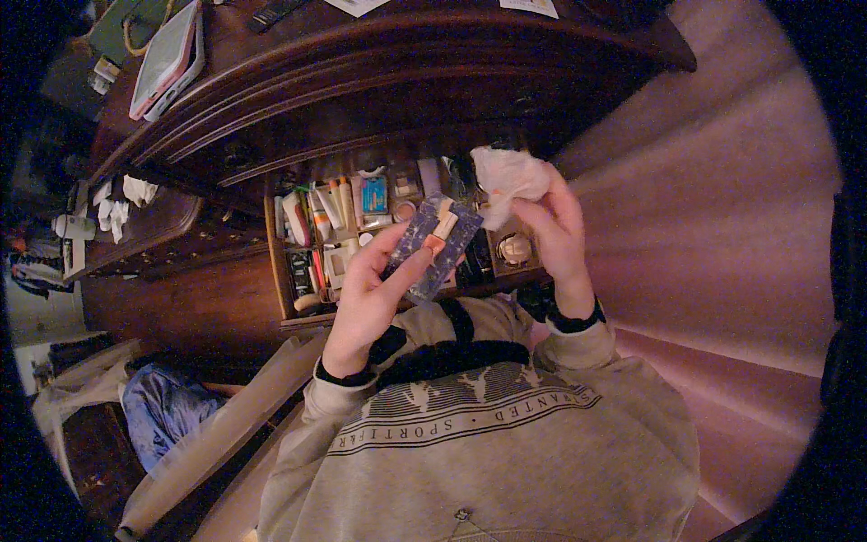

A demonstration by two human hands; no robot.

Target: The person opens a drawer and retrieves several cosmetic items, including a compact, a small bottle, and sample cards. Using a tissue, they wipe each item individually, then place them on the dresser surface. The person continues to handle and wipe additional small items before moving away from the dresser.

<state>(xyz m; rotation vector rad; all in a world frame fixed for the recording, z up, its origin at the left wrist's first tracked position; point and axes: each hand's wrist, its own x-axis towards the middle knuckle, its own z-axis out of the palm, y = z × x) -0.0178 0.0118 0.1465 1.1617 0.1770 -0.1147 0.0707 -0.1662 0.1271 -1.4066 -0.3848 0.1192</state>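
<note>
My left hand (379, 284) grips a flat dark blue box (464, 220) with a pale star pattern. Its thumb presses a small cosmetic tube with a gold cap (444, 222) and an orange-pink body against the box's face. Off to the right, my right hand (559, 223) pinches a crumpled white tissue (508, 176), which bears a faint orange spot. Both hands are above an open wooden drawer (276, 271) full of cosmetics. Beneath the right hand, a round compact (515, 249) lies in the drawer's right part. The box hides some of the drawer's middle.
A dark wooden dresser top (406, 34) overhangs the drawer. A phone in a pink-edged case (166, 64) leans at its left end. Crumpled tissues (115, 215) lie on a lower surface at left. Pinkish curtains (711, 223) hang at right. Blue fabric (166, 417) is at lower left.
</note>
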